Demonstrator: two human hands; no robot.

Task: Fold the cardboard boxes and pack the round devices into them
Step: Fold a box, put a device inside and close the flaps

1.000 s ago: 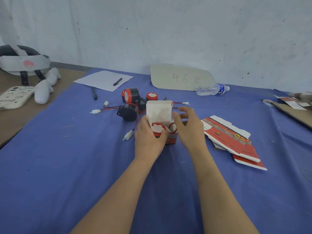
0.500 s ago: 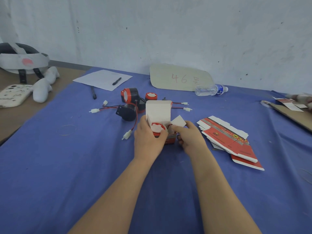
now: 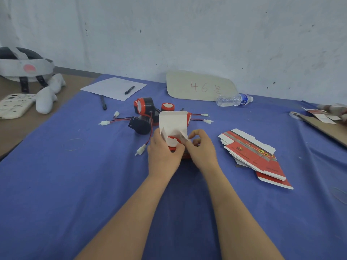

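Only one view here, the head cam, so here's what it shows. One box (image 3: 173,128) is mid-pack: it stands open between both hands, top lid flap sticking straight up, and a round device (image 3: 172,142) with a white face and red rim already sits inside. The left hand (image 3: 163,156) is wrapped around the box's near-left side, fingers curled on it. The right hand (image 3: 201,152) is pinching the right side flap between thumb and fingers, looks like it's tucking it in. So I'd say this box is nearly done: side flaps in, then the lid down.

Plenty left though. Just beyond the left hand there's a cluster of loose devices (image 3: 144,107) with red wires and white plugs, and off to the right of the right hand lies a stack of flat unfolded boxes (image 3: 253,156).

Hard to tell: the box's bottom and front are hidden behind the hands, and I can't count the loose devices exactly since the box blocks some.
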